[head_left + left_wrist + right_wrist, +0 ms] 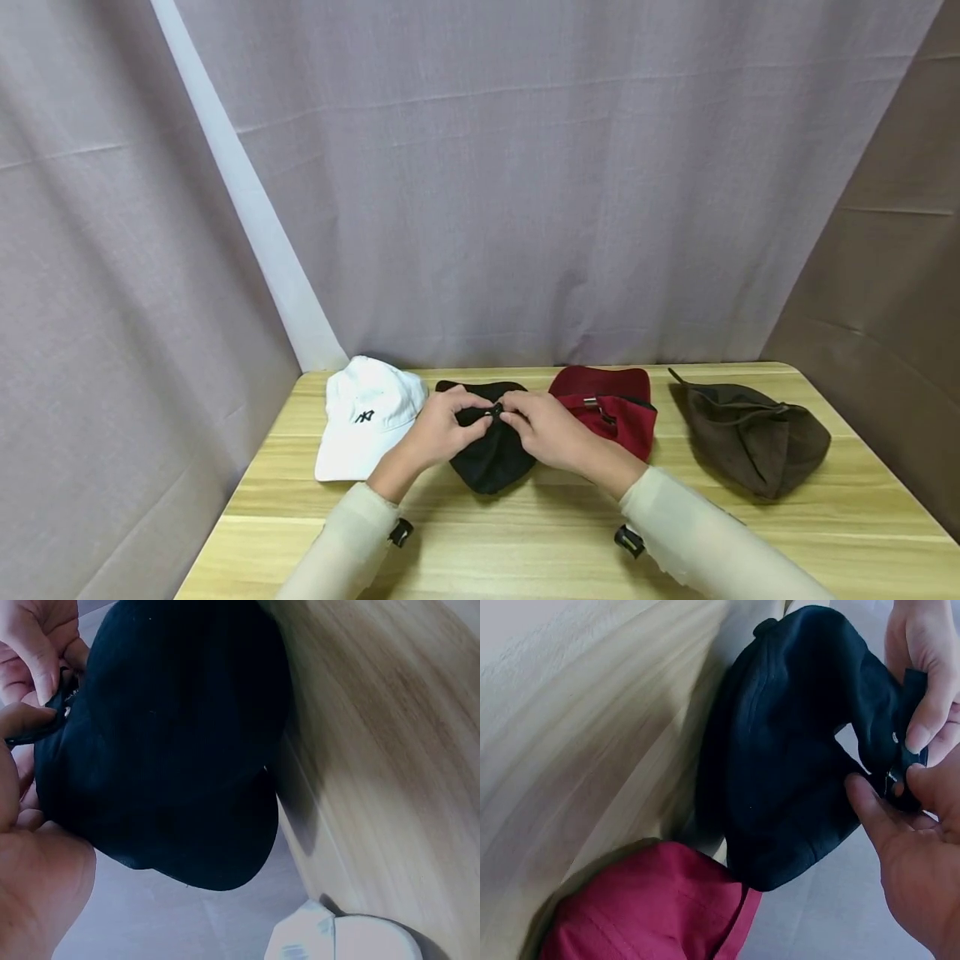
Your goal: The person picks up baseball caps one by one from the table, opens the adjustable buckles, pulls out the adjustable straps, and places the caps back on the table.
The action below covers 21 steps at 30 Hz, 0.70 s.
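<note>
Black cloth cap [489, 467] is at the wood-grain table [480, 554], between the white cloth cap [377, 400] and the dark red cloth cap [636, 421]. Left hand [441, 427] and right hand [553, 429] both pinch its narrow black strap [915, 686] — fingertips close together. Strap work looks partway; can't tell if the ends are joined. Brown cloth cap [731, 437], far right — neither hand holds it.

The person wears long, plain sleeves of a pale cream cloth, lightly creased, the left sleeve [341, 529] and the right sleeve [708, 533] alike. On the inner side of each I can see a stubby black device [401, 532], and its twin, the right-hand device [629, 541], bears a small yellow-green streak. The left hand [438, 427] and right hand [551, 429] are bare.
</note>
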Tool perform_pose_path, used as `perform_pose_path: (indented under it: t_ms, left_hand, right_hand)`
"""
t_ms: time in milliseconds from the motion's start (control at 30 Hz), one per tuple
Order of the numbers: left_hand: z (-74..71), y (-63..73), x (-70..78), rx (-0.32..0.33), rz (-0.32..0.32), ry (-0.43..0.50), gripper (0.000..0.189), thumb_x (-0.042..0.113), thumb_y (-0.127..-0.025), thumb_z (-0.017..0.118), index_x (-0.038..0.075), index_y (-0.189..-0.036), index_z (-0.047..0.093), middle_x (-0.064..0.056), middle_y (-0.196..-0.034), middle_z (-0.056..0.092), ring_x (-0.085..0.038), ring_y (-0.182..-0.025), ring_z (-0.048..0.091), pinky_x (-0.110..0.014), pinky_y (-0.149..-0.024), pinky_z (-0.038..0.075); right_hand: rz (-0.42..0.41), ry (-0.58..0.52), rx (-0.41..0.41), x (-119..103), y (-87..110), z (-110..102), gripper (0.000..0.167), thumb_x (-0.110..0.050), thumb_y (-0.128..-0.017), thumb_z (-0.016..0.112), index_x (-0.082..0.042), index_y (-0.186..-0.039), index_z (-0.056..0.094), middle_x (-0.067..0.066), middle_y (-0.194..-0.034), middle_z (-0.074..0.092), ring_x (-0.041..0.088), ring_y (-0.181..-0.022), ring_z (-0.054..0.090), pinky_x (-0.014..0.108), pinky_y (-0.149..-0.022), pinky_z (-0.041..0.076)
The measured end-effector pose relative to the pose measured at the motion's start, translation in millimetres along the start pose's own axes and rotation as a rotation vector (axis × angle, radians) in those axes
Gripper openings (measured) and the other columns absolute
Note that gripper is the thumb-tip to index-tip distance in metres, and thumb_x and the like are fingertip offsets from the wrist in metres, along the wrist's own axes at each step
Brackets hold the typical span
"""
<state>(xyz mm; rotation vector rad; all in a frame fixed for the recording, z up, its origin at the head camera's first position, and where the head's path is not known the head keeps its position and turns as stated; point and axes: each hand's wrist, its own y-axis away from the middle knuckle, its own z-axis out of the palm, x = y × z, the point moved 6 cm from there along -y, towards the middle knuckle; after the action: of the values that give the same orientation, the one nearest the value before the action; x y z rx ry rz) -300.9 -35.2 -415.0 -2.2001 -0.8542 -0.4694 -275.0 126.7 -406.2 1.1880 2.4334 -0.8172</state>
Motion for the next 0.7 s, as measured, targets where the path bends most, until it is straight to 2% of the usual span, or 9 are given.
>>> perform_pose_path:
  t_ms: [133, 267, 467, 600, 700]
  left_hand:
    - [-1.5, 2.0, -0.2, 0.001, -0.006, 0.017, 0.017, 0.012, -0.092, 0.079, 0.010, -0.108, 0.084, -0.006, -0.099, 0.081, -0.008, -0.080, 0.062, -0.021, -0.075, 0.053]
    - [-0.7, 3.7, 1.4, -0.009, -0.010, 0.036, 0.016, 0.012, -0.093, 0.078, 0.010, -0.108, 0.084, -0.006, -0.098, 0.080, -0.005, -0.077, 0.058, -0.020, -0.073, 0.051]
    - [4.4, 5.9, 6.0, -0.031, -0.005, 0.051, 0.016, 0.012, -0.094, 0.077, 0.010, -0.108, 0.084, -0.005, -0.100, 0.082, -0.006, -0.079, 0.059, -0.020, -0.072, 0.051]
    - [6.4, 8.1, 6.7, -0.030, 0.006, 0.054, 0.015, 0.012, -0.094, 0.077, 0.010, -0.107, 0.084, -0.005, -0.100, 0.082, -0.008, -0.082, 0.062, -0.021, -0.076, 0.054]
    - [6.1, 9.9, 4.1, -0.030, -0.013, 0.091, 0.016, 0.011, -0.093, 0.078, 0.009, -0.107, 0.084, -0.005, -0.102, 0.083, -0.011, -0.088, 0.067, -0.023, -0.080, 0.057]
  right_hand:
    - [-0.014, 0.000, 0.007, 0.1, 1.5, -2.7, 0.007, -0.013, -0.103, 0.070, -0.014, -0.096, 0.070, -0.004, -0.088, 0.067, 0.004, -0.075, 0.053, 0.021, -0.069, 0.046]
    - [0.029, 0.034, 0.004, -3.2, 1.9, -5.0, 0.019, -0.019, -0.101, 0.075, -0.020, -0.085, 0.065, -0.009, -0.078, 0.059, 0.003, -0.068, 0.049, 0.021, -0.062, 0.043]
    - [0.047, 0.132, -0.067, -12.5, 2.9, -1.2, 0.035, -0.016, -0.102, 0.072, -0.019, -0.074, 0.050, -0.008, -0.071, 0.046, 0.004, -0.061, 0.039, 0.021, -0.058, 0.035]
    - [0.009, 0.102, -0.084, -14.3, 3.7, 1.7, 0.035, -0.008, -0.102, 0.069, -0.016, -0.076, 0.047, -0.008, -0.071, 0.039, 0.004, -0.063, 0.036, 0.020, -0.060, 0.034]
    - [-0.016, 0.040, -0.099, -11.9, 4.2, 3.1, 0.029, -0.006, -0.103, 0.067, -0.013, -0.080, 0.050, -0.008, -0.072, 0.039, 0.003, -0.065, 0.037, 0.019, -0.061, 0.035]
